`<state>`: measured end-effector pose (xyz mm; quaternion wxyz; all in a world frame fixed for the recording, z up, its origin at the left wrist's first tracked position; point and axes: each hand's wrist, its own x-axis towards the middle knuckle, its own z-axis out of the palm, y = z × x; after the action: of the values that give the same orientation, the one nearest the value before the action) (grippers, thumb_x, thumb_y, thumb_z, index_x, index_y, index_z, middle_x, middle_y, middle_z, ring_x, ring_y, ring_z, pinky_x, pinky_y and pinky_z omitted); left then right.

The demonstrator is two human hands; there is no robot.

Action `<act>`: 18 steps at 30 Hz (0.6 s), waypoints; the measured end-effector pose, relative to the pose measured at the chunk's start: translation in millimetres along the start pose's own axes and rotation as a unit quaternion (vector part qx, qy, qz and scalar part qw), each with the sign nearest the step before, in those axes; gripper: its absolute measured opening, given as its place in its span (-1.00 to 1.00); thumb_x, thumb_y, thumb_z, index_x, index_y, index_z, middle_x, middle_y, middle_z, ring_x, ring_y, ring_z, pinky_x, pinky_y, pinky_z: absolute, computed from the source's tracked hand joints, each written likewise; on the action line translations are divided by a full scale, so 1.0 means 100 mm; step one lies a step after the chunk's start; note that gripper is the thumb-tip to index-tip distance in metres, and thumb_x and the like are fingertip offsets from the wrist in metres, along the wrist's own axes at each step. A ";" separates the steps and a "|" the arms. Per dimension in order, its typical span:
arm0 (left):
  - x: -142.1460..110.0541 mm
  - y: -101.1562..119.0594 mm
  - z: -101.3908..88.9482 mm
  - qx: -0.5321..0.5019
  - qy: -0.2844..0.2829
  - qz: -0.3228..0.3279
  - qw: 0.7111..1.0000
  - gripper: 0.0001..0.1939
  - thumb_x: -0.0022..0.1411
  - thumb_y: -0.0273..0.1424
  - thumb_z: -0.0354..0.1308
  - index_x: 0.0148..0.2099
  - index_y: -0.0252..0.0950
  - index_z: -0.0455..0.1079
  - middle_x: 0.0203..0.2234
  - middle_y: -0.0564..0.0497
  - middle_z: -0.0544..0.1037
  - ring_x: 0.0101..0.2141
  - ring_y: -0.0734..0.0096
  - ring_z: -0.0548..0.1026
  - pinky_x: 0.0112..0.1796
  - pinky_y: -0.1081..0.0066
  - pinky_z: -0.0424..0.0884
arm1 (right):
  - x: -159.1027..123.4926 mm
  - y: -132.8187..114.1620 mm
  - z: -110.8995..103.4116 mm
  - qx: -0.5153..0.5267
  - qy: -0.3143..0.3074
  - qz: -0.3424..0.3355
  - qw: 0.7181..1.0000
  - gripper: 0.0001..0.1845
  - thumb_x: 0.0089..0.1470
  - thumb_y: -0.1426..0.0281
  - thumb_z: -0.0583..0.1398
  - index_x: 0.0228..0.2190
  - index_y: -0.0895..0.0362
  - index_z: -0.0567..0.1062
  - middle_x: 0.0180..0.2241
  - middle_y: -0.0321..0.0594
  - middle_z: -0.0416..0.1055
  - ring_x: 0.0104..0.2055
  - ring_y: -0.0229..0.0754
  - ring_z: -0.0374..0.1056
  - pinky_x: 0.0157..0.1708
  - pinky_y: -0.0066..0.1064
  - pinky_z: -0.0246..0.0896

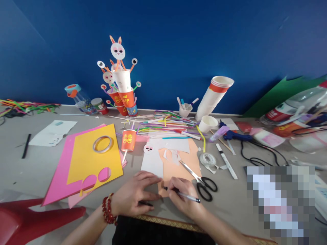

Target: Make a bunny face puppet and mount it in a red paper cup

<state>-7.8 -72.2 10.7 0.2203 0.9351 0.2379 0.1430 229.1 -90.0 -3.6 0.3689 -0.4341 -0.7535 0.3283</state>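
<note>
My right hand grips a pen with a clear barrel and black end. Its tip meets the lower left corner of a sheet of peach paper, by a small dark mark. My left hand lies with fingers stretched out, their tips at the white paper and the peach sheet. A small black piece shows below its fingers, partly hidden. Black-handled scissors rest beside my right hand, blades over the peach paper. A small round rabbit face lies on the white paper.
Yellow card with a tape roll lies left, near a red cup. Behind stand rabbit-topped cups, pipe cleaners and stacked paper cups. A marker, clear tape and glue gun are right.
</note>
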 end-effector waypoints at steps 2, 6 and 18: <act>0.00 0.00 0.00 0.000 -0.002 -0.002 1.000 -0.66 0.18 -0.22 0.22 0.02 -0.10 0.49 0.20 -0.08 0.33 0.12 0.00 0.31 0.11 0.05 0.25 | 0.00 -0.01 -0.01 0.004 -0.003 -0.002 1.000 -0.84 -0.04 0.54 0.08 -0.56 0.07 0.26 -0.61 -0.38 0.35 -0.59 -0.30 0.22 -0.54 -0.51 0.05; 0.00 0.00 0.00 -0.001 0.000 -0.002 1.000 -0.65 0.18 -0.21 0.22 0.03 -0.09 0.49 0.20 -0.07 0.33 0.12 0.00 0.31 0.11 0.05 0.26 | -0.02 0.00 -0.02 0.015 -0.015 -0.004 1.000 -0.83 -0.06 0.57 0.08 -0.55 0.07 0.29 -0.59 -0.38 0.37 -0.58 -0.30 0.25 -0.52 -0.51 0.07; -0.02 -0.01 0.01 -0.003 0.000 -0.003 1.000 -0.65 0.19 -0.22 0.21 0.03 -0.09 0.49 0.22 -0.07 0.31 0.14 0.01 0.29 0.13 0.04 0.23 | -0.02 0.00 -0.04 0.041 -0.033 -0.009 0.999 -0.82 -0.05 0.58 0.08 -0.56 0.08 0.32 -0.60 -0.38 0.37 -0.57 -0.31 0.25 -0.52 -0.52 0.06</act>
<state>-9.1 -73.0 8.9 0.2234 0.9338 0.2402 0.1428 233.1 -91.1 -1.8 0.3643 -0.4009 -0.7550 0.3697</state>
